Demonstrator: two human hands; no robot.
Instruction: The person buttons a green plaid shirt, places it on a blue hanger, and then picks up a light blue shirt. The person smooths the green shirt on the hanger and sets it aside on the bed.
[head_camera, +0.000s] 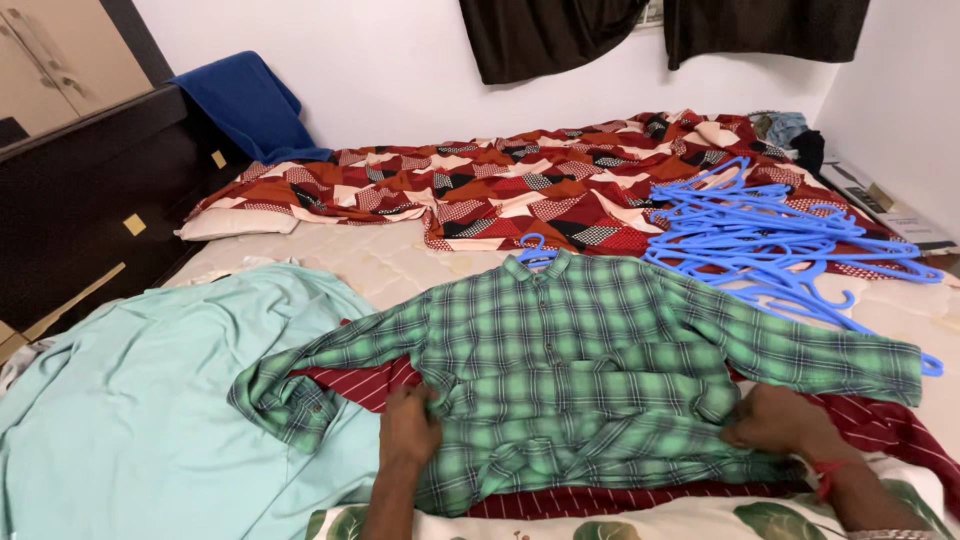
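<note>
A green plaid shirt lies spread on the bed, front up, with a blue hanger showing at its collar. My left hand grips the shirt's fabric on its left side near the sleeve. My right hand pinches the fabric at the shirt's right side, below the other sleeve. Under the shirt lies a dark red striped garment.
A pile of blue hangers lies at the right on a red patterned sheet. A pale teal cloth covers the left of the mattress. A dark headboard and a blue towel stand at the left; boxes line the right wall.
</note>
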